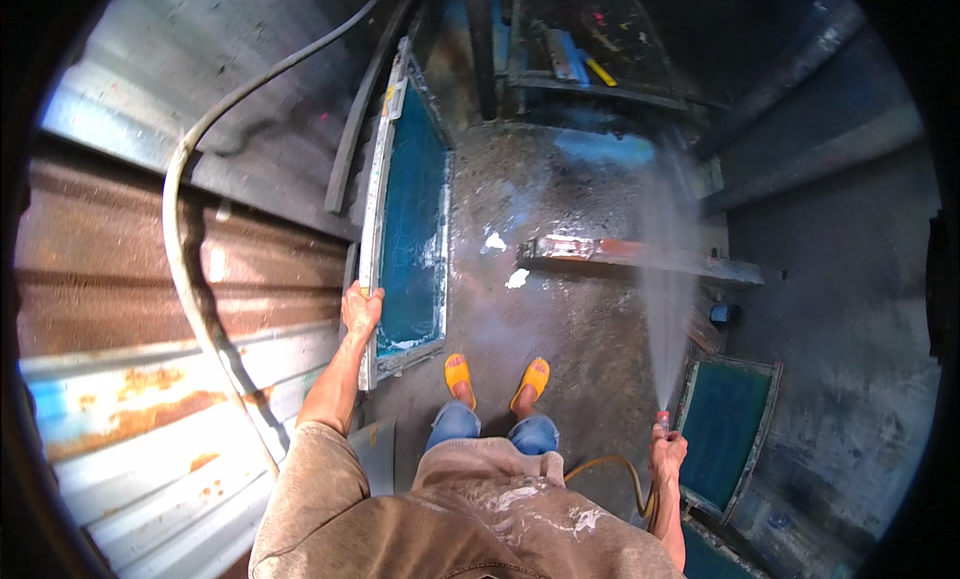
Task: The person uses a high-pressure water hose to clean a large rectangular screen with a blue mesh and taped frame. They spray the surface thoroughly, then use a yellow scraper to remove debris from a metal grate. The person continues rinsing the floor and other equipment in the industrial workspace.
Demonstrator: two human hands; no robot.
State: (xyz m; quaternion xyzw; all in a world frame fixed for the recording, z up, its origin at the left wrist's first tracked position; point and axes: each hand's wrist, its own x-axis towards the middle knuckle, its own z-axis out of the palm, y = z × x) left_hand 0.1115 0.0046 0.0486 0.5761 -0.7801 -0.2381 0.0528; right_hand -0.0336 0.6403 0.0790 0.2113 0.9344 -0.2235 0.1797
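My left hand [363, 309] grips the near part of the outer edge of a tall framed screen [412, 226], which stands upright by the left wall. Its mesh is blue-green and its pale frame is worn and stained. In my right hand [666, 450] is a hose nozzle [661, 421] with a red tip, held out at my right side. A wide fan of water [667, 279] shoots from it away from me, across the far right of the floor. The yellowish hose [611, 460] loops back from the nozzle toward my waist.
Another blue-green framed screen [724, 429] leans by the right wall, with part of a further one below it. A wet beam [577, 249] lies across the floor. Along the corrugated metal wall [112, 249] runs a thick pale hose [176, 226]. A low ledge [600, 88] at the back holds tools.
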